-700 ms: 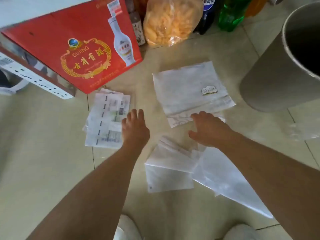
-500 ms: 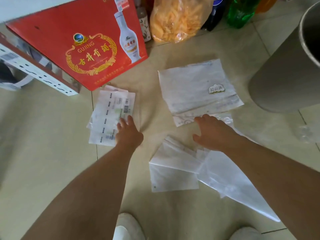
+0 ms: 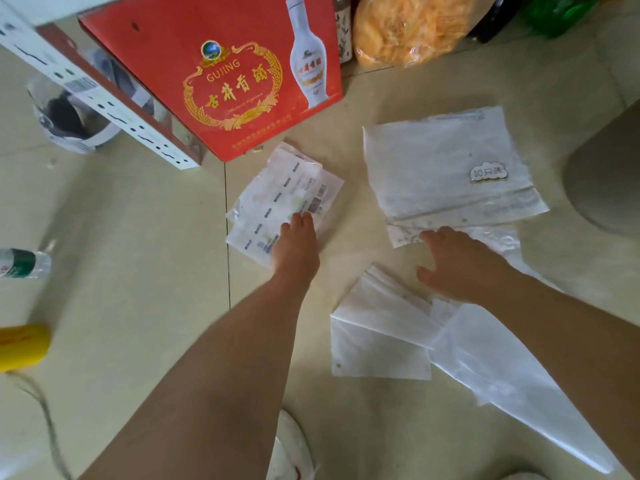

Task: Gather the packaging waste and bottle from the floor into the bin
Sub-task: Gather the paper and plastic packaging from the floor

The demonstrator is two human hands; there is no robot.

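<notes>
My left hand [image 3: 296, 249] rests flat on a small stack of printed clear packets [image 3: 277, 199] on the tiled floor, fingers together on top of it. My right hand [image 3: 457, 263] hovers open, fingers spread, over the lower edge of a large white plastic bag [image 3: 440, 171] with a cloud-shaped sticker. Below it lie a folded white bag [image 3: 377, 334] and a long clear plastic bag [image 3: 512, 382]. A clear bottle with a green label [image 3: 20, 263] lies at the far left edge. The grey bin [image 3: 606, 174] shows only as a curved wall at the right edge.
A red liquor gift box [image 3: 221, 71] stands just behind the packets. A bag of yellow snacks [image 3: 405, 29] and dark and green bottles stand along the back. A white box [image 3: 86, 88] juts in at the upper left; a yellow object [image 3: 20, 346] lies at left.
My left hand has slid forward and left onto the printed packets. My right hand has barely moved. The view has shifted, bringing the bottle and yellow object in at the left.
</notes>
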